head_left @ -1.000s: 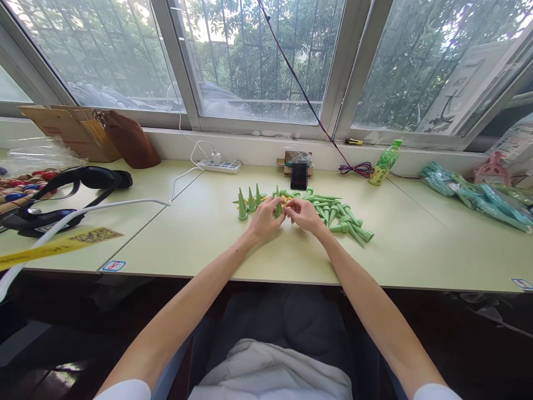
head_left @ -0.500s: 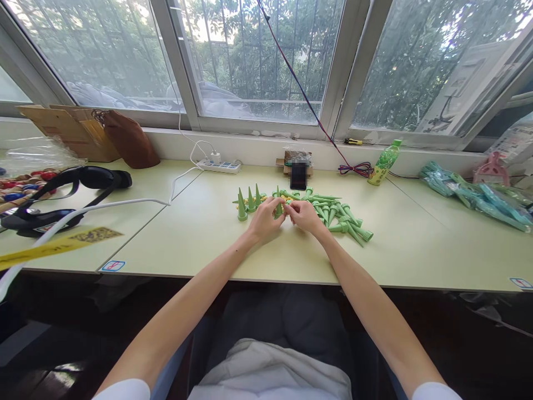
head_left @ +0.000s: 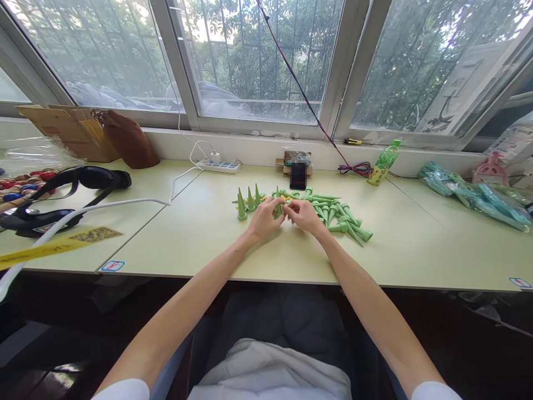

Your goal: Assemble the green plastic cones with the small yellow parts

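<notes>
My left hand (head_left: pixel 266 218) is closed around a green plastic spike (head_left: pixel 278 206), which points upward between the fingers. Right beside it, my right hand (head_left: pixel 306 215) is pinched, its fingertips meeting those of the left; whatever they hold is too small and covered to make out. Several green spikes (head_left: pixel 242 206) stand tip-up to the left of my hands. On the right lies a loose pile of green spikes (head_left: pixel 345 218), pointing in different directions. Small yellow pieces (head_left: pixel 286 197) show behind my fingers, partly hidden.
Behind the pile are a dark phone (head_left: pixel 298 175) and a green-capped bottle (head_left: pixel 383 163). A white power strip (head_left: pixel 219 165) sits by the window, its cable crossing the table (head_left: pixel 179 244) leftward. Black headgear (head_left: pixel 62 194) lies at left, bagged teal items (head_left: pixel 478 194) at right.
Almost nothing differs. Both hands stay together at the same spot, with the spike still upright in the left.
</notes>
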{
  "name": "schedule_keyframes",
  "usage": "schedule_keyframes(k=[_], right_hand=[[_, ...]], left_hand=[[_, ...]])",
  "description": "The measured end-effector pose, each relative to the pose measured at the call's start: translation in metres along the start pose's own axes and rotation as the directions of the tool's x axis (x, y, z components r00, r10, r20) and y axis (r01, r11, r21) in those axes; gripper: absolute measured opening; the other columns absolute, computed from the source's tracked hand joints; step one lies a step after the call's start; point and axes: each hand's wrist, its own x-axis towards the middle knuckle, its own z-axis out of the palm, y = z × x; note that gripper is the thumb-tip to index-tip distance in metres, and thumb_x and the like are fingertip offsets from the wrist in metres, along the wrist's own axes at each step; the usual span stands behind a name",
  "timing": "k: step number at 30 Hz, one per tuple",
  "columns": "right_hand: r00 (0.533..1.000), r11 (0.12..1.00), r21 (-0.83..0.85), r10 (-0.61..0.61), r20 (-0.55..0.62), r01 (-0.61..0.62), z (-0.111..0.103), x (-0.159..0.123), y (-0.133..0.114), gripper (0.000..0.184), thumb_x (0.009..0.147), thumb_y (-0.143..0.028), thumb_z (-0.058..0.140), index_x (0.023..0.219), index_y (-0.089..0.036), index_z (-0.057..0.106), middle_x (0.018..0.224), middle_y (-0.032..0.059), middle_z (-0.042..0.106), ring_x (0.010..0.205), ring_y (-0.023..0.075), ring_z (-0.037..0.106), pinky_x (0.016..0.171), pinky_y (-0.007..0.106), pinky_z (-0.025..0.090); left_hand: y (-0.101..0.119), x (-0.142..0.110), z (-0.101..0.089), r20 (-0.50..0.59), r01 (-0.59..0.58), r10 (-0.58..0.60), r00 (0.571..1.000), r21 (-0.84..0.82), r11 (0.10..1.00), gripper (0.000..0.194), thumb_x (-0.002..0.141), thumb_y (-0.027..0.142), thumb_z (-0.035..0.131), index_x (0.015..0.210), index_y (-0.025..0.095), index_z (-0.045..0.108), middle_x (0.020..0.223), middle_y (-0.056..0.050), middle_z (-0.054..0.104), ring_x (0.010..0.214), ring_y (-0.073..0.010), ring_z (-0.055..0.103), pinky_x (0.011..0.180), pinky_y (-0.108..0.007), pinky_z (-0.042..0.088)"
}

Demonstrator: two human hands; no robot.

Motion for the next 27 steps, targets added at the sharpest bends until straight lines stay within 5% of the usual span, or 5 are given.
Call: schedule_keyframes(k=[6,14,23,27], right_hand=[[1.0,0.999,-0.053,-0.006,-0.013,0.005,-0.0001,-0.0003,-0.0015,0.041,0.087,-0.056,0.058,0.067,-0.019,0.057,0.057,0.0019,0.063,0.049,0.014,0.056,0.057,0.028,0.045],[0.999,1.0,0.025,0.006,-0.05,-0.004,-0.0005,-0.0006,-0.0014,0.019,0.081,-0.038,0.064,0.08,-0.019,0.061,0.064,-0.0001,0.064,0.05,0.0137,0.057,0.056,0.027,0.046],[0.999,0.999,-0.047,-0.006,-0.033,0.004,-0.0011,-0.0007,-0.0025,0.042,0.086,-0.056,0.06,0.064,-0.02,0.055,0.053,-0.0002,0.06,0.047,0.0132,0.054,0.058,0.027,0.046],[0.999,1.0,-0.012,-0.01,-0.045,0.009,-0.0006,-0.0005,-0.0018,0.033,0.085,-0.051,0.062,0.076,-0.019,0.06,0.063,0.0015,0.066,0.049,0.0135,0.057,0.057,0.027,0.047]], left_hand=[[-0.0006,0.0004,0.0001,-0.002,0.0,0.0,1.0,-0.001,1.0,0.022,0.082,0.018,0.064,0.104,0.021,0.063,0.092,-0.002,0.061,0.066,-0.012,0.054,0.067,-0.028,0.047],[0.0003,0.0006,-0.001,0.003,0.003,-0.003,1.0,0.009,1.0,0.026,0.081,0.017,0.064,0.106,0.021,0.063,0.095,-0.002,0.063,0.067,-0.0125,0.055,0.069,-0.029,0.047],[0.0008,0.0008,-0.0013,0.0,-0.008,0.008,1.0,0.018,1.0,0.023,0.083,0.019,0.065,0.105,0.021,0.062,0.091,-0.002,0.062,0.066,-0.0124,0.054,0.068,-0.028,0.046],[0.0007,0.001,-0.0018,-0.001,-0.004,0.004,1.0,0.012,1.0,0.022,0.083,0.019,0.065,0.105,0.02,0.063,0.092,-0.002,0.061,0.065,-0.0115,0.053,0.068,-0.028,0.047]])
